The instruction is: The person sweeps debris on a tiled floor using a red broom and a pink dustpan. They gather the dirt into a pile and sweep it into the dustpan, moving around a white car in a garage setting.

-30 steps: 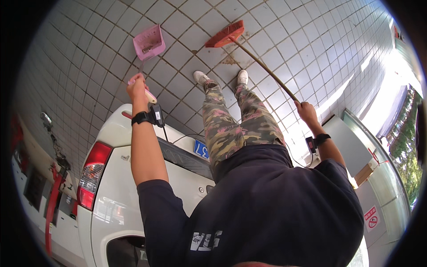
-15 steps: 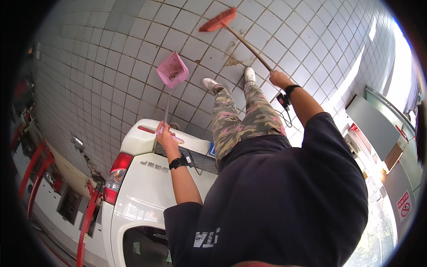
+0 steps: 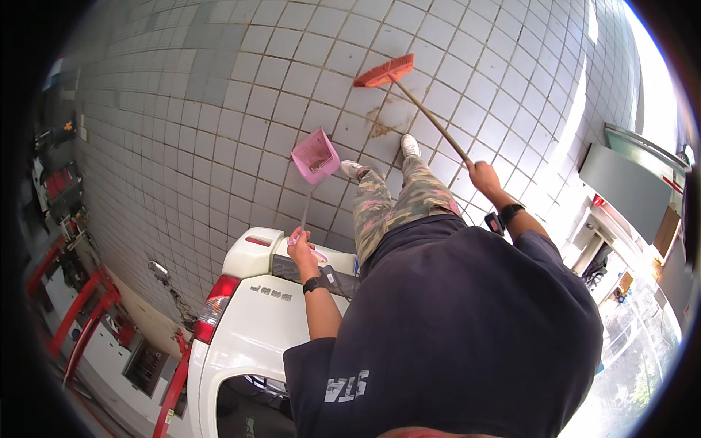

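My right hand (image 3: pixel 484 177) is closed round the wooden handle of a broom (image 3: pixel 431 117). The broom's orange-red head (image 3: pixel 385 71) rests on or just over the tiled floor, ahead of my feet; contact cannot be made out. In my left hand (image 3: pixel 300 247) is the thin handle of a pink dustpan (image 3: pixel 316 155), with a pink grip end showing below the fingers. The pan lies to the left of my left shoe (image 3: pixel 351 169), its open side tipped upward, and small dark debris shows inside.
Close on my left stands a white vehicle (image 3: pixel 255 314) with a red tail light (image 3: pixel 217 309). Brown stains (image 3: pixel 380 125) mark the tiled floor (image 3: pixel 270 95) before my shoes. Red metal frames (image 3: pixel 91 314) stand farther left. A grey panel (image 3: pixel 624 186) is on the right.
Relative to my feet, the broom head has come nearer and the dustpan has moved close to my left shoe. The whole view has shifted a little. Both hands keep their hold.
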